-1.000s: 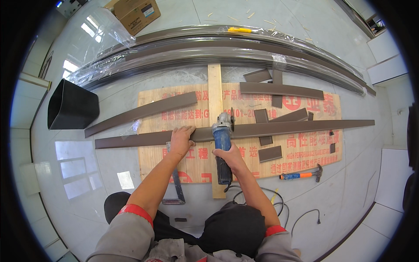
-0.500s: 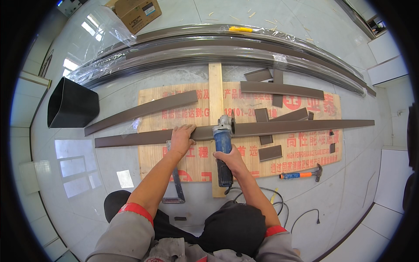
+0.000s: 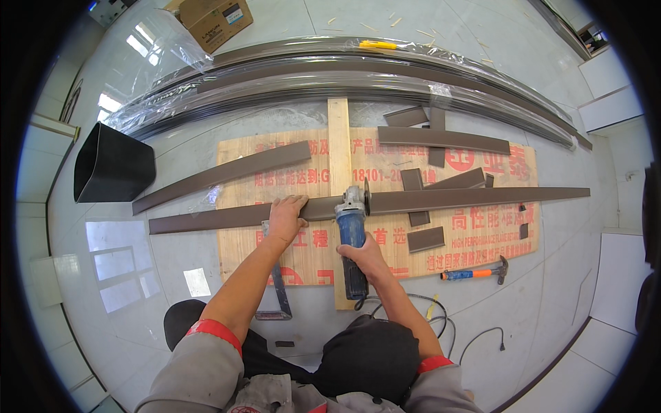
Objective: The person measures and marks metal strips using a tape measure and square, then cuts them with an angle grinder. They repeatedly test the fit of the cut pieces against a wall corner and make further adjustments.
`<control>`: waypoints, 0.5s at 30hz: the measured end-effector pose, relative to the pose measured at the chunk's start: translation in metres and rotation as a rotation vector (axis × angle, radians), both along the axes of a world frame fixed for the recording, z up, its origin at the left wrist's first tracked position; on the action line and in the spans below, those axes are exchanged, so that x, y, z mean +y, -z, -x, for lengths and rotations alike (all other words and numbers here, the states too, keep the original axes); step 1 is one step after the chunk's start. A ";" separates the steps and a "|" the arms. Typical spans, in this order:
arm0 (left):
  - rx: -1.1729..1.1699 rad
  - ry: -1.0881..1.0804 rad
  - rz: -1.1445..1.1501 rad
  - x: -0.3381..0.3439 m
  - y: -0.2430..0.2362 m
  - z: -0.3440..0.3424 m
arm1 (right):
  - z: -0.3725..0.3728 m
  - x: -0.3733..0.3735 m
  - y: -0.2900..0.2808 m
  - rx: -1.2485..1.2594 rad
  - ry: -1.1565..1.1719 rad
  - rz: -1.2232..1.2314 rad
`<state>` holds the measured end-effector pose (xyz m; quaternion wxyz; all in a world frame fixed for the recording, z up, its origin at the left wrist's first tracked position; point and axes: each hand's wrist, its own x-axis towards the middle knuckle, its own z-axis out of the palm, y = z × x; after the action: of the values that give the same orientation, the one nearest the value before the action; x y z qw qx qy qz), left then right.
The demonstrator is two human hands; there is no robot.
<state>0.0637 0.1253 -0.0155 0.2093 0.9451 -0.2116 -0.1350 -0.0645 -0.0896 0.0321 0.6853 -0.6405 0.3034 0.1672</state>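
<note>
A long brown strip (image 3: 475, 198) lies left to right across a printed wooden board (image 3: 310, 258) and a narrow wooden batten (image 3: 339, 144). My left hand (image 3: 286, 219) presses on the strip left of the batten, its fingers bent over the far edge. My right hand (image 3: 365, 257) is wrapped around the body of a blue angle grinder (image 3: 352, 230). Its metal head is over the strip, and the upright disc stands at the strip on the head's right side; the depth of any cut cannot be seen. Close to my left wrist, a metal square-shaped tool (image 3: 279, 292) lies partly under my arm.
Short brown offcuts (image 3: 426, 239) lie on the board's right half. A hammer (image 3: 475, 274) and a black cable (image 3: 446, 323) are near my right arm. Plastic-wrapped long profiles (image 3: 275, 86) span the far side, with a yellow cutter (image 3: 377, 45) on them. A black bin (image 3: 117, 165) stands left.
The grinder's head has shifted very slightly toward me. Both hands keep the same hold, and the strip stays in place.
</note>
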 end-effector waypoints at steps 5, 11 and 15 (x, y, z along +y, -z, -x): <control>0.006 -0.005 -0.006 0.000 0.002 0.000 | 0.004 0.000 0.003 -0.006 -0.016 -0.002; 0.011 -0.012 -0.004 0.000 0.003 0.002 | 0.008 -0.001 0.007 -0.026 -0.021 -0.008; 0.019 -0.008 -0.007 -0.001 0.002 0.003 | 0.015 0.000 0.012 -0.032 -0.003 -0.011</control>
<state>0.0609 0.1241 -0.0177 0.2088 0.9452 -0.2053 -0.1441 -0.0796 -0.0894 0.0197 0.6934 -0.6399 0.2903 0.1596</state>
